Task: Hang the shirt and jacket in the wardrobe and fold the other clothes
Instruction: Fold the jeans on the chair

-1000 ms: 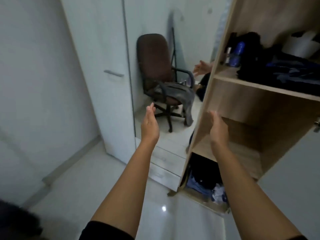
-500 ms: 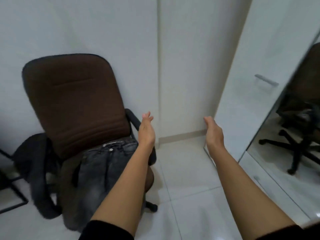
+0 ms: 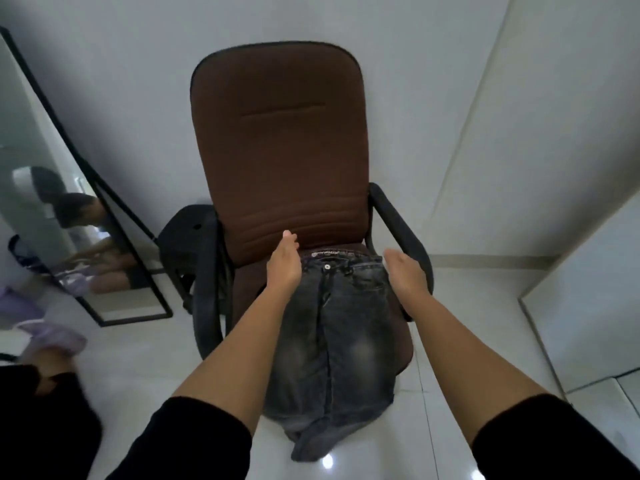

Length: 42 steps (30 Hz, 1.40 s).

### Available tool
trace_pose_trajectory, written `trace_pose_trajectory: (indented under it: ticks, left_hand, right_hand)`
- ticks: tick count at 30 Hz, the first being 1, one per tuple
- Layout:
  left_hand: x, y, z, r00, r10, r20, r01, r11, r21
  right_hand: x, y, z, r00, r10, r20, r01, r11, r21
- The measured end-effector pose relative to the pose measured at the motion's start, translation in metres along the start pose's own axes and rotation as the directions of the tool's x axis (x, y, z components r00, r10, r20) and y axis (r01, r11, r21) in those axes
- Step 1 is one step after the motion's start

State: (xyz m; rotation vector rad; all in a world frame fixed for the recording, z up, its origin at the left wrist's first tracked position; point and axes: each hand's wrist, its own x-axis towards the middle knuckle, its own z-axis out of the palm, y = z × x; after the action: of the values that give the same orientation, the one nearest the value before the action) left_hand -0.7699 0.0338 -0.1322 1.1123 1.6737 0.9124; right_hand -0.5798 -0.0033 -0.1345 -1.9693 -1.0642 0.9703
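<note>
Right now both hands reach forward over a pair of dark grey washed jeans (image 3: 339, 337) that lies flat on the seat of a brown office chair (image 3: 277, 147), waistband toward the backrest and legs hanging off the front edge down to the white tiled floor (image 3: 446, 393). The left hand (image 3: 284, 263) hovers at the left end of the waistband, fingers straight and together, palm turned inward, holding nothing; whether it touches the denim cannot be told. The right hand (image 3: 403, 273) sits at the right end of the waistband, just inside the chair's black right armrest (image 3: 398, 230), fingers relaxed and only slightly bent, also holding nothing. Between the two hands are the metal waist button (image 3: 326, 267) and the fly seam. Just beyond the button, a leather-look patch on the inner waistband (image 3: 332, 253) carries pale lettering, too blurred to read.

Left of the left hand, past the black left armrest (image 3: 204, 292), a black-framed mirror (image 3: 69, 216) leans against the wall, reflecting a crouched person. Nearer, by the left forearm, lilac fabric (image 3: 52, 336) lies on the floor. Right of the right hand stands a white cabinet panel (image 3: 588, 306). Black sleeves cover both upper arms
</note>
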Motion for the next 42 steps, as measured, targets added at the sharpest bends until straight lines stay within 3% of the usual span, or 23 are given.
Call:
trace_pose_trajectory:
  ticks: [5,8,13,18,25,28,33,37,42]
  left_hand:
    - [0.071,-0.029,0.000,0.991,-0.128,0.048,0.108,0.947,0.303]
    - [0.122,-0.043,0.003,0.986,-0.129,0.101,0.059,0.857,0.512]
    - [0.223,-0.086,0.024,0.961,-0.194,0.199,-0.001,0.716,0.698]
    - [0.300,-0.118,0.062,0.941,-0.208,0.266,-0.104,0.572,0.813]
    - [0.369,-0.154,0.086,0.913,-0.283,0.293,-0.206,0.300,0.931]
    - [0.386,-0.170,0.084,0.905,-0.342,0.251,-0.186,0.212,0.959]
    - [0.394,-0.187,0.090,0.885,-0.443,0.146,-0.114,0.100,0.988]
    - [0.388,-0.174,0.086,0.893,-0.448,0.042,-0.062,-0.030,0.998]
    - [0.369,-0.143,0.073,0.941,-0.332,0.063,-0.087,-0.058,0.995]
  right_hand:
    - [0.068,0.012,0.052,0.987,-0.005,0.159,0.044,0.970,-0.241]
    - [0.122,0.023,0.080,0.972,0.011,0.233,0.079,0.924,-0.374]
    - [0.215,0.045,0.128,0.951,0.004,0.310,0.171,0.825,-0.538]
    - [0.294,0.070,0.175,0.912,-0.001,0.410,0.303,0.675,-0.673]
    - [0.352,0.099,0.200,0.924,0.024,0.381,0.323,0.483,-0.814]
    - [0.364,0.110,0.201,0.935,0.067,0.347,0.291,0.411,-0.864]
    - [0.370,0.122,0.205,0.941,0.013,0.339,0.319,0.306,-0.897]
    - [0.365,0.121,0.201,0.956,0.004,0.292,0.281,0.262,-0.923]
    - [0.343,0.107,0.182,0.957,0.013,0.290,0.285,0.143,-0.948]
